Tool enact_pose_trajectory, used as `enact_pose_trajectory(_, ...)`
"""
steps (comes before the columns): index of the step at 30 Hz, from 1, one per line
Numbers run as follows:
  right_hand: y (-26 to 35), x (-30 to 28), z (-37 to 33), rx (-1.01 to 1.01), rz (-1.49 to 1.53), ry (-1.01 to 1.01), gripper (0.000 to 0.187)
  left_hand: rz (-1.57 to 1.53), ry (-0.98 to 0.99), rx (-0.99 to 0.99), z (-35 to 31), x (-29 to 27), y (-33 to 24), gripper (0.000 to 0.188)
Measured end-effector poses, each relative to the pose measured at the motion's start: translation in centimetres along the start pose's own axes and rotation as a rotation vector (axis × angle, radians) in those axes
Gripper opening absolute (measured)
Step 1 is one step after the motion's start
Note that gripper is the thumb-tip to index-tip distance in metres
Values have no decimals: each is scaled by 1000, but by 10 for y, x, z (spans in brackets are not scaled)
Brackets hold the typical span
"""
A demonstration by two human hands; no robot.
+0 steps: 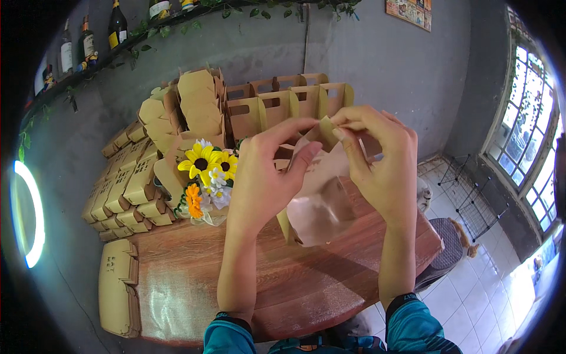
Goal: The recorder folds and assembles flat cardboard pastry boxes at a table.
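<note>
A brown kraft paper box with a shiny clear window (321, 215) is held up over the table, in front of me. My right hand (383, 156) pinches its upper flap between thumb and fingers. My left hand (262, 171) curls around the box's upper left side, thumb toward the box and index finger reaching to the same top edge. Part of the box's upper body is hidden behind both hands. Just left of my left hand stands a bunch of artificial flowers (203, 165), yellow, orange and white.
Folded kraft boxes (127, 183) are stacked at the left, with flat cartons (118, 289) on the wooden table (265, 277) nearer me. Open-handled carriers (277, 109) line the back. A stool (442, 245) and wire panels (477, 206) stand right; bottles (118, 26) fill a wall shelf.
</note>
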State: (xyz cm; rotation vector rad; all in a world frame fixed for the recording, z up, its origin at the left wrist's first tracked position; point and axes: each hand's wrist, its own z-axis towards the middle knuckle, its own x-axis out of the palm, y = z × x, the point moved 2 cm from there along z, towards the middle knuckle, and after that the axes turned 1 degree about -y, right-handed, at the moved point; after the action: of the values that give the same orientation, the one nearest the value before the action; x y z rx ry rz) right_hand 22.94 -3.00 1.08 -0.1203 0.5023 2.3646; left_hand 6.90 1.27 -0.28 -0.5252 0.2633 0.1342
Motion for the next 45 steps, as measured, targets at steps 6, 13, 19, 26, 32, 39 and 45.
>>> enact_pose_trajectory(6, -5, 1, -3, -37, 15, 78, 9, 21, 50, -32, -3, -1, -3, 18)
enact_pose_trajectory(13, -7, 3, -8, 25, -104, 244, 10, 96, 100, -12, -3, 3, 0, 14)
enact_pose_trajectory(19, -4, 5, -10, 55, -151, 278, 13, 70, 76, 38, -4, 2, -1, 12)
enact_pose_trajectory(26, -7, 4, -9, -4, -97, 244, 13, 103, 38, 77, -6, 4, -3, 10)
enact_pose_trajectory(32, 8, -1, -5, 60, 14, 160, 5, 57, 72, 72, -3, 2, -6, 9)
enact_pose_trajectory(39, -1, 12, -8, 17, 26, 178, 3, 135, -3, 108, -7, 0, -8, 10)
enact_pose_trajectory(45, -3, 6, -5, 34, 99, 234, 4, -29, -4, 51, -5, 4, -1, 9)
